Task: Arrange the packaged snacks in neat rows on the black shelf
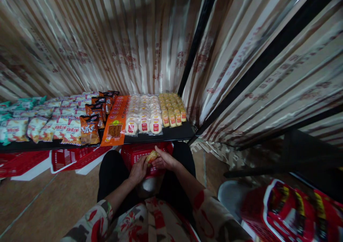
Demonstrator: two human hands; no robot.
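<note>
From my remote seat I see both hands low in the middle of the view, meeting over a red basket (139, 152) that sits between the knees. The left hand (138, 170) is curled, its fingers closed on the near end of a small yellowish packet (152, 157); the right hand (165, 161) comes in from 3 o'clock and pinches the same packet from the other side, so the packet is held between the 2 hands just above the basket's rim. At 12 o'clock from the hands runs a dark shelf (160, 136) against a striped curtain (128, 38). On it, straight ahead, lie 3 rows of round white buns (144, 118) in clear wrap with red labels, and just beside them at 1 o'clock a block of small yellow packs (173, 109). At 11 o'clock a long orange pack (116, 122) lies flat, touching the buns' left edge, then dark orange snack bags (91, 127), then pale bags (53, 124) out toward 9 o'clock. Under the shelf at 10 o'clock a 2nd red basket (75, 158) sits on the floor. At 4 o'clock, near the edge of view, a red-and-white bag (292, 210) is blurred.
</note>
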